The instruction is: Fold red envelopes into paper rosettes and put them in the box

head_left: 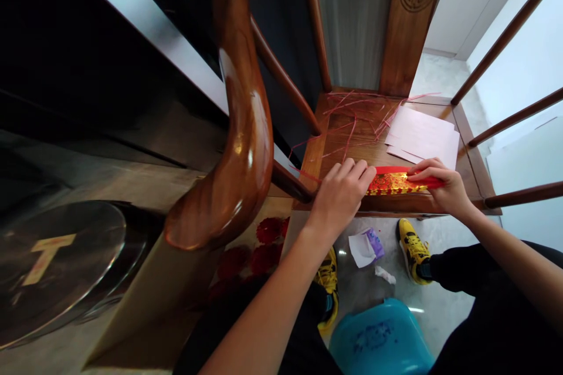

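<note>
A red strip with gold print (391, 181) spans the gap between my hands over the front edge of a wooden chair seat (343, 123). My left hand (345, 190) is closed on its left end, and my right hand (440, 184) pinches the right end. White sheets of paper (424, 132) lie on the seat just beyond the strip. Thin pink strings (352, 120) are scattered over the left and back of the seat.
A curved wooden armrest (246, 146) rises at the left of the seat. Below are a teal stool (380, 340), a purple packet (373, 244), a crumpled tissue (385, 274) and a cardboard box (141, 304) with red items. Round clear lids (65, 263) sit lower left.
</note>
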Action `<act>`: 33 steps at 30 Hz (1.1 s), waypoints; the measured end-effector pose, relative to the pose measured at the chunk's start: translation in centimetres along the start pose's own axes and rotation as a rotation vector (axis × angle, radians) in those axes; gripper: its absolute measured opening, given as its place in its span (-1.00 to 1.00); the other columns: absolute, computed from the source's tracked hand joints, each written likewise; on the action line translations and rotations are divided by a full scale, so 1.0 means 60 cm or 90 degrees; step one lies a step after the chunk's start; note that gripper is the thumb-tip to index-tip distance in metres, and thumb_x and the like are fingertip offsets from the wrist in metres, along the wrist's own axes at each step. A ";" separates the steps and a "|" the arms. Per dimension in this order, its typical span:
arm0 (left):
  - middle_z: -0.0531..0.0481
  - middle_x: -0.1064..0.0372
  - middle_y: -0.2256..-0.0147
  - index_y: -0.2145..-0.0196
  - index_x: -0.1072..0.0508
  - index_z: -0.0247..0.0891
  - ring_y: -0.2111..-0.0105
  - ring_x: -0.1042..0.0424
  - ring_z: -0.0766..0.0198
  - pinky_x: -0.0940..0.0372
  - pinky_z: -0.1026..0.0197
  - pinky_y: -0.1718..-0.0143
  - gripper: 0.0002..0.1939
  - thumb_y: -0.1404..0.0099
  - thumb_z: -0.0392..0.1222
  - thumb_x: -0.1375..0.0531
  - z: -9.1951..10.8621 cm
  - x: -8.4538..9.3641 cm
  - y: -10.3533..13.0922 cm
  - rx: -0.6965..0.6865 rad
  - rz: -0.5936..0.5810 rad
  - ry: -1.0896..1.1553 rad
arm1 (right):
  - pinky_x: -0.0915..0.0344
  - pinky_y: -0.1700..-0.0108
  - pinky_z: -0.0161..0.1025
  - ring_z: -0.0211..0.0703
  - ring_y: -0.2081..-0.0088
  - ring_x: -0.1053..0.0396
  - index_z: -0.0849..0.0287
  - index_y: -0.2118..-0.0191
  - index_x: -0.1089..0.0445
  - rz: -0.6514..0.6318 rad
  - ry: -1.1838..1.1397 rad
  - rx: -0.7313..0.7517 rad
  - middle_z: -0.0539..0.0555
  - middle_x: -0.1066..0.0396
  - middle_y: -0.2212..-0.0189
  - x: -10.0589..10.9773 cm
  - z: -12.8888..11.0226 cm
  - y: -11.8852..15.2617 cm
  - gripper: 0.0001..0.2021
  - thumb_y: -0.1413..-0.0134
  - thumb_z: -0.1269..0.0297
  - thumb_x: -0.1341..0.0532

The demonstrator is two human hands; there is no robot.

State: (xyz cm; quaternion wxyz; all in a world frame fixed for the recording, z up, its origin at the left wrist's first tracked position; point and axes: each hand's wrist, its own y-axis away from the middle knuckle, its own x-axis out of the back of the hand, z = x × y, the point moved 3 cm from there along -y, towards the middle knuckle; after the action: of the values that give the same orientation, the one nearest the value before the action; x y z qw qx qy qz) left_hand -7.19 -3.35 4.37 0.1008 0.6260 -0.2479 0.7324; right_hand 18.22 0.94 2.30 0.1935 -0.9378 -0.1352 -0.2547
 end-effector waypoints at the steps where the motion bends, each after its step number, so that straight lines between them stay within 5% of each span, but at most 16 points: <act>1: -0.15 -0.51 0.12 0.06 -0.49 -0.26 0.07 -0.43 -0.03 -0.30 -0.01 0.11 -0.65 -0.42 -0.57 -0.03 0.003 -0.006 0.003 -0.007 -0.002 -0.020 | -0.39 -0.06 0.09 0.05 0.08 -0.47 -0.15 0.23 -0.71 -0.020 0.055 0.042 0.05 -0.65 0.17 0.002 0.000 0.003 -0.78 -0.30 0.30 -0.29; 5: -0.17 -0.51 0.10 0.04 -0.48 -0.28 0.06 -0.45 -0.05 -0.34 -0.01 0.08 -0.75 -0.47 -0.48 -0.09 0.017 -0.052 0.020 -0.017 -0.035 -0.068 | -0.33 -0.11 0.10 0.06 -0.01 -0.42 -0.21 -0.05 -0.65 -0.126 0.264 0.189 0.04 -0.64 0.01 -0.001 0.016 0.033 -0.69 -0.36 0.36 -0.28; 9: -0.13 -0.52 0.15 0.06 -0.48 -0.25 0.08 -0.48 -0.04 -0.38 0.00 0.09 -0.78 -0.44 -0.48 -0.15 0.023 -0.091 0.027 -0.012 -0.061 -0.100 | -0.29 -0.13 0.13 0.11 -0.06 -0.38 -0.26 -0.28 -0.49 -0.215 0.404 0.177 0.07 -0.59 -0.09 -0.016 0.034 0.067 -0.39 -0.28 0.58 -0.19; 13: -0.15 -0.54 0.06 0.02 -0.48 -0.27 0.03 -0.51 -0.04 -0.41 -0.04 0.01 -0.72 -0.39 -0.50 -0.16 0.025 -0.088 0.026 0.011 -0.115 -0.060 | -0.26 -0.16 0.23 0.18 -0.07 -0.32 -0.24 -0.41 -0.33 -0.252 0.453 0.130 0.12 -0.50 -0.19 -0.018 0.020 0.078 -0.20 -0.14 0.64 -0.16; 17: -0.31 -0.36 -0.33 -0.26 -0.40 -0.35 -0.29 -0.35 -0.19 -0.29 -0.22 -0.31 -0.43 -0.32 -0.31 -0.31 0.056 -0.084 0.030 0.002 -0.141 0.042 | -0.26 -0.17 0.25 0.21 -0.05 -0.30 -0.10 -0.37 -0.39 -0.284 0.494 0.134 0.19 -0.50 -0.12 -0.024 -0.005 0.073 -0.31 -0.17 0.58 -0.16; 21: -0.21 0.07 -0.56 -0.52 -0.10 -0.26 -0.51 -0.02 -0.28 -0.03 -0.43 -0.48 -0.19 -0.48 0.05 -0.23 0.105 -0.117 0.037 -0.009 -0.099 0.071 | -0.33 -0.16 0.23 0.27 -0.09 -0.29 0.16 -0.23 -0.49 -0.252 0.576 0.152 0.31 -0.48 -0.07 -0.046 -0.011 0.081 -0.51 -0.21 0.51 -0.18; 26: -0.09 0.27 -0.60 -0.56 -0.02 -0.05 -0.53 0.07 -0.43 -0.02 -0.67 -0.41 -0.15 -0.45 -0.18 -0.26 0.119 -0.156 0.055 0.027 -0.087 -0.038 | -0.36 -0.26 0.29 0.43 -0.32 -0.19 0.43 -0.32 -0.35 -0.166 0.608 0.161 0.49 -0.33 -0.26 -0.085 0.001 0.122 -0.44 -0.20 0.48 -0.20; 30: -0.22 0.28 -0.59 -0.58 0.07 0.03 -0.51 0.10 -0.57 0.04 -0.78 -0.36 -0.03 -0.40 -0.16 -0.33 0.108 -0.159 0.071 0.063 -0.057 -0.030 | -0.31 -0.33 0.39 0.58 -0.46 -0.02 0.52 -0.40 -0.21 -0.131 0.655 0.186 0.61 -0.17 -0.39 -0.109 0.019 0.151 -0.35 -0.24 0.40 -0.23; 33: -0.27 0.29 -0.59 -0.58 0.15 0.08 -0.51 0.12 -0.61 0.08 -0.82 -0.34 0.04 -0.37 -0.18 -0.36 0.105 -0.158 0.077 0.079 -0.036 -0.021 | -0.34 -0.30 0.35 0.55 -0.43 -0.09 0.48 -0.38 -0.25 -0.080 0.679 0.206 0.58 -0.23 -0.37 -0.117 0.033 0.154 -0.41 -0.34 0.30 -0.27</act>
State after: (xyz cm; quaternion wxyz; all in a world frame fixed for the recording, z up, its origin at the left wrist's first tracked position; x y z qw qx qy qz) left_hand -1.97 -8.87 -5.29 0.0785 0.6499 -0.1856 0.7328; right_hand 16.47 -7.53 -5.69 0.3607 -0.6274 -0.1117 -0.6810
